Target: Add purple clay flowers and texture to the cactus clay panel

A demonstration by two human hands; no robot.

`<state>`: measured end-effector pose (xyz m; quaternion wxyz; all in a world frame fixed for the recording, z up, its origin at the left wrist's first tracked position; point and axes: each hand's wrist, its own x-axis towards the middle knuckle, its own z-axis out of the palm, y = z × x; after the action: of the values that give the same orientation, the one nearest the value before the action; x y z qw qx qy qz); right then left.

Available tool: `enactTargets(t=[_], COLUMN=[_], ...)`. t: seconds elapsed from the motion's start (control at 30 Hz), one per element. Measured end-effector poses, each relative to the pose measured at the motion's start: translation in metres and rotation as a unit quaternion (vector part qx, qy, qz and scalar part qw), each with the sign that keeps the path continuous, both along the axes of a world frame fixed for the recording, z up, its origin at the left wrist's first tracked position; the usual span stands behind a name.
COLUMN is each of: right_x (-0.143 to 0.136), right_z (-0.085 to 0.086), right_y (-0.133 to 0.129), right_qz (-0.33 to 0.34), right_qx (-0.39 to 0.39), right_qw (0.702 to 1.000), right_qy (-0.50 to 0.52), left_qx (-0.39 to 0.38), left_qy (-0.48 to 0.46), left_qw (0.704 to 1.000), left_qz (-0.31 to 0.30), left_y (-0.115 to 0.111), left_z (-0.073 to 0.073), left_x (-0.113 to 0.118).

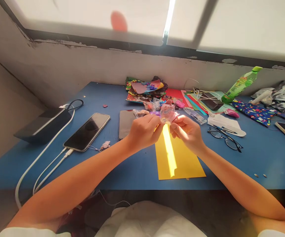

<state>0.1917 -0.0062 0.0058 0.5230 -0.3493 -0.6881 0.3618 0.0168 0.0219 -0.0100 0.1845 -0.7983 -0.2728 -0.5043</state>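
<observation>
Between my two hands is a crinkled clear plastic bag (168, 113) with something pink inside; its exact kind does not show. My left hand (144, 130) is closed, its fingers pinching the bag's left side. My right hand (187, 132) pinches the right side with thumb and fingertips. Both hands are raised over the far end of a yellow paper sheet (181, 163), which a strip of sunlight crosses. More clear wrappers (154, 104) with pink and purple bits lie just behind my hands, partly hidden by them.
On the blue table (130, 171) are a charging phone (87, 131), a dark tablet-like device (125, 123), a black box (45, 123), eyeglasses (225, 138) and a tilted green bottle (242, 85). Craft packets (146, 88) are piled by the wall. A patterned pouch (254, 112) lies right.
</observation>
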Motion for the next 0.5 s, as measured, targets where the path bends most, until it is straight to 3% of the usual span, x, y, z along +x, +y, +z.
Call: enactTargets(t=[0.13,0.27,0.4,0.5], right_x=[0.007,0.016,0.022,0.023], right_z=[0.008,0.015,0.017,0.016], right_y=[0.007,0.012,0.017,0.018], right_qz=[0.047,0.097,0.159,0.168], right_qx=[-0.113,-0.21,-0.293,-0.297], right_qw=[0.992,0.973,0.943,0.939], right_qy=[0.008,0.012,-0.01,-0.043], left_qx=[-0.028,-0.155,-0.334,-0.42], left_qy=[0.008,-0.022,-0.066,-0.088], left_qw=[0.998,0.978,0.921,0.877], left_qz=[-0.057,-0.136,-0.188,-0.217], left_y=[0.002,-0.001,-0.005,-0.007], left_z=[0.004,0.011,0.02,0.024], left_x=[-0.003,-0.004,-0.003,-0.001])
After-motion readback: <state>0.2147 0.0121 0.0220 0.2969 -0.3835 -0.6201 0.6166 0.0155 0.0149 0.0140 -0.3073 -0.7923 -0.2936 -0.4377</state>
